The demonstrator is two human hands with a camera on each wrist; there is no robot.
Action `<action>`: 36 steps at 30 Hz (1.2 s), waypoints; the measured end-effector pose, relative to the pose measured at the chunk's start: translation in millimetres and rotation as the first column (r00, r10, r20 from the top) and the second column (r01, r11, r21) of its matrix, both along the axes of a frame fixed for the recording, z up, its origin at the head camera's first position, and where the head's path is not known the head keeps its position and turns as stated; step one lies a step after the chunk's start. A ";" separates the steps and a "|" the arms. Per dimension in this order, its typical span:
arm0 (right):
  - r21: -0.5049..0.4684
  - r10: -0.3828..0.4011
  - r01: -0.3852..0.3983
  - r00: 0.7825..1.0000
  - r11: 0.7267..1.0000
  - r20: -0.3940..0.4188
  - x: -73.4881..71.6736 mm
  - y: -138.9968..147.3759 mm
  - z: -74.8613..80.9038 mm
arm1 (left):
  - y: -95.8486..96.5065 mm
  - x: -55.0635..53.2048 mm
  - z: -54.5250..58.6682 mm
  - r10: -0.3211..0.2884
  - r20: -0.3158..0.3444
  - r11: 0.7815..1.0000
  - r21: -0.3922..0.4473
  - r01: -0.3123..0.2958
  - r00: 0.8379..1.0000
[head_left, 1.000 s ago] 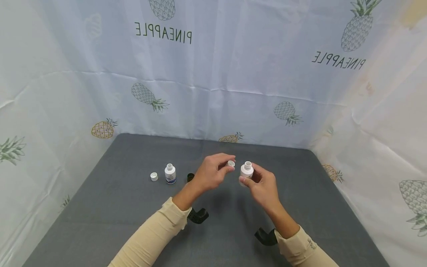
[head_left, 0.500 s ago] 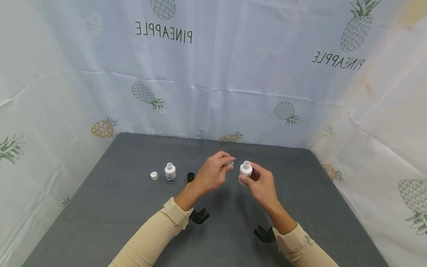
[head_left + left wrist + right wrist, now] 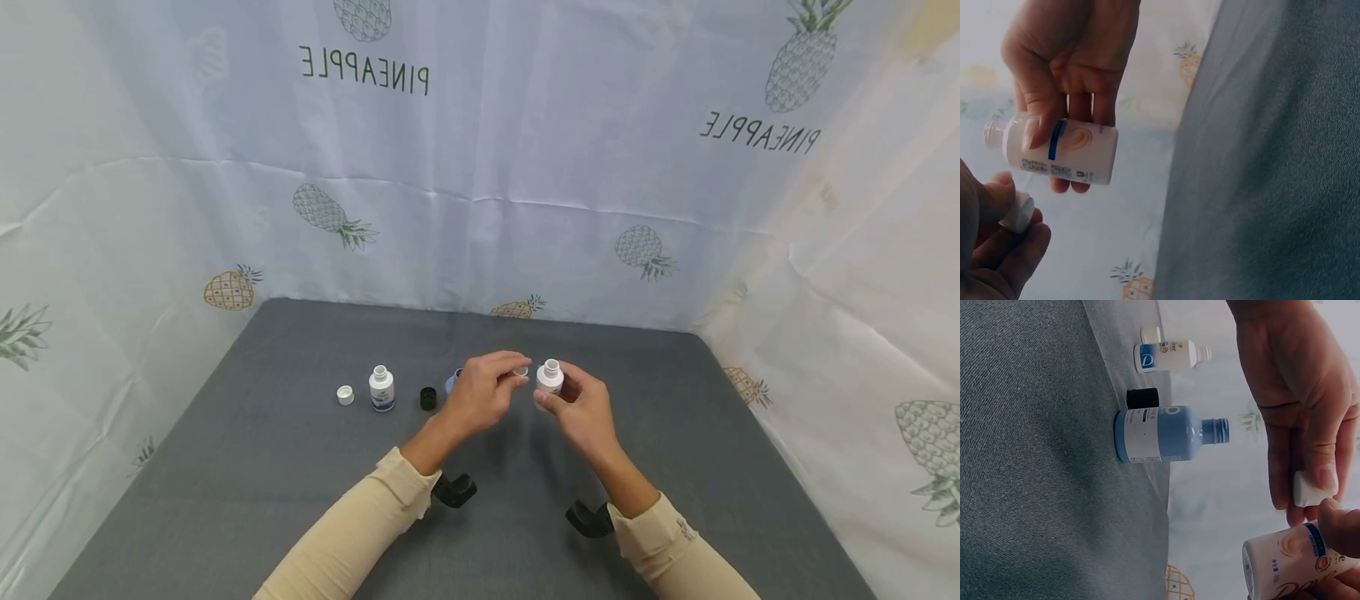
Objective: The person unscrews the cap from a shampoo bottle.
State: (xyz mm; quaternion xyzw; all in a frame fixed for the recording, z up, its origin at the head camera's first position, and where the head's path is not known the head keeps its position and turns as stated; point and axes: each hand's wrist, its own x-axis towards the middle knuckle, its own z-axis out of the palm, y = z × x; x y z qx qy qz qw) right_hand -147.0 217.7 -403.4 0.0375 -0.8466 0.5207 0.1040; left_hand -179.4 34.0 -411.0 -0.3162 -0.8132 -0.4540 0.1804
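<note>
My left hand (image 3: 482, 393) pinches a small white screw cap (image 3: 1018, 212) between thumb and fingers. Beside it my right hand (image 3: 587, 410) grips a small white bottle (image 3: 1079, 150) with a blue stripe and printed label, held upright above the table. The bottle's threaded neck (image 3: 552, 367) is bare, and the cap is just to its left. In the right wrist view, cap and bottle are close together, with the right thumb (image 3: 1341, 528) across the bottle's upper part.
On the grey table (image 3: 300, 500) stand an uncapped blue bottle (image 3: 1160, 434), partly behind my left hand in the head view, a black cap (image 3: 428, 398), another uncapped white bottle (image 3: 382, 389) and its neighbouring white cap (image 3: 345, 395). A pineapple-print curtain (image 3: 480, 167) surrounds the table.
My left hand has shifted slightly right and down, with the cap turned in its fingers. The right hand has brought the bottle slightly left. Part of the blue bottle now shows behind the left hand.
</note>
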 end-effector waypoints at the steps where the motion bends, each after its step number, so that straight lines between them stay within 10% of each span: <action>1: 0.001 -0.002 0.002 1.000 1.000 0.003 -0.8 0.0 -0.4 | 0.4 -0.4 -0.5 0.002 0.006 1.000 0.010 -0.002 1.000; 10: -0.026 -0.010 0.011 1.000 1.000 0.016 -9.0 0.9 -7.3 | 2.5 -3.3 -6.1 0.030 0.129 0.997 0.061 -0.038 0.991; 36: -0.011 -0.031 0.031 0.999 0.999 0.044 -27.3 1.9 -26.8 | 11.1 -10.0 -22.8 0.145 0.155 0.989 -0.064 -0.137 0.977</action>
